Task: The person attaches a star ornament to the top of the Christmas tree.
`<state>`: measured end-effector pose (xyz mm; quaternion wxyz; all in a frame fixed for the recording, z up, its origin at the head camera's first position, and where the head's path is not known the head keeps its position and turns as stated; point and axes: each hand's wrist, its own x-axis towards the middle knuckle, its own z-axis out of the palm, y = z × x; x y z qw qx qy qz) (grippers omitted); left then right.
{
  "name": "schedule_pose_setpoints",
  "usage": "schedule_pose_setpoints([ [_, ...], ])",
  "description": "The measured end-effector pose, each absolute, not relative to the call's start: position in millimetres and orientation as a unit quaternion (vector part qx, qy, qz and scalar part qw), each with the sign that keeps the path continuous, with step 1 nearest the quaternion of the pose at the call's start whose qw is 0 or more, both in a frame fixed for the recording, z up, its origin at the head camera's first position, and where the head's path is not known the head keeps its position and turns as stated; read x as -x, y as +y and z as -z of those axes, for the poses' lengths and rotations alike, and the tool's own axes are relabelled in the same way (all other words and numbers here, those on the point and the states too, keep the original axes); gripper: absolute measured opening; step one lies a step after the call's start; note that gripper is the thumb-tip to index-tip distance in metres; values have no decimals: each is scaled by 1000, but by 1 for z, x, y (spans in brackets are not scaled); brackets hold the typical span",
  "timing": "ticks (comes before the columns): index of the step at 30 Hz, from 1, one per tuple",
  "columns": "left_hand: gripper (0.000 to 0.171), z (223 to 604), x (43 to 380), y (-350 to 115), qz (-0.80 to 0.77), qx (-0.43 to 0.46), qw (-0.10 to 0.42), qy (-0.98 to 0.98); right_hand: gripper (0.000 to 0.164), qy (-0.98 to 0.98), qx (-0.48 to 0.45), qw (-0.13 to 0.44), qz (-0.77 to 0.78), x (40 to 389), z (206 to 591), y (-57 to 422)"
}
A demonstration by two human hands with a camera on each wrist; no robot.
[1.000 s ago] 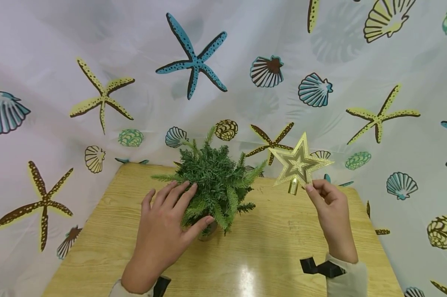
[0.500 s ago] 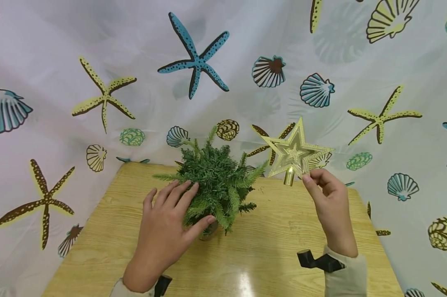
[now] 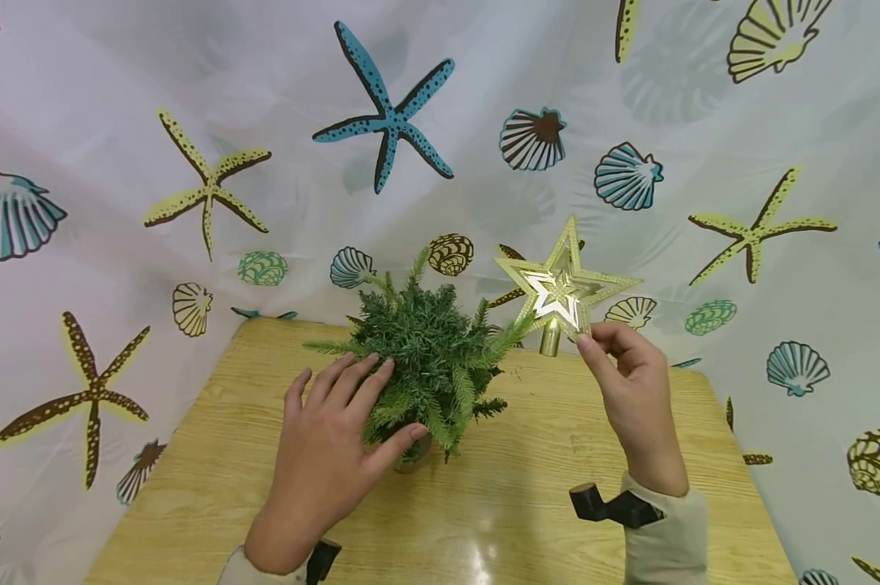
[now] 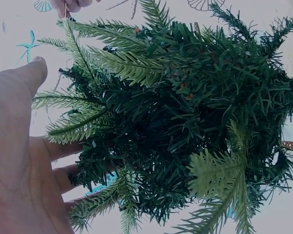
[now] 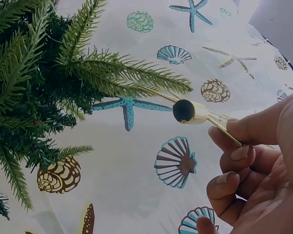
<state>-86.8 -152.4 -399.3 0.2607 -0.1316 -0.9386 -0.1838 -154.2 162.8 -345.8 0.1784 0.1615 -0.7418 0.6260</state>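
A small artificial Christmas tree (image 3: 425,341) stands on the wooden table, its green branches spread wide. My left hand (image 3: 330,447) rests against its left side with fingers extended and spread; in the left wrist view some fingers pass behind the branches. To the right of the tree, my right hand (image 3: 633,390) pinches a gold star tree topper (image 3: 560,292) by one lower point, between thumb and index finger. The star is upright above the table, beside the tree's right branches. Its hollow base tube (image 5: 184,111) shows its dark opening in the right wrist view.
The light wooden table (image 3: 542,520) carries the tree near its middle. Behind and around it hangs a white curtain (image 3: 469,49) printed with starfish and shells. A black strap piece (image 3: 615,505) sits on the right sleeve.
My right hand has brought the star up and to the left, closer to the tree, and the star has turned slightly. My left hand stays at the tree.
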Motion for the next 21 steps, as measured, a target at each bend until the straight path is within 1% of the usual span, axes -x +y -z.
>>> schedule_pose_setpoints([
  [11,84,399,86,-152,186,128,254,-941,11,-728,-189,188,-632,156,342,154],
  [21,85,400,86,-152,183,130,261,-939,10,-733,-203,219,-611,165,337,154],
])
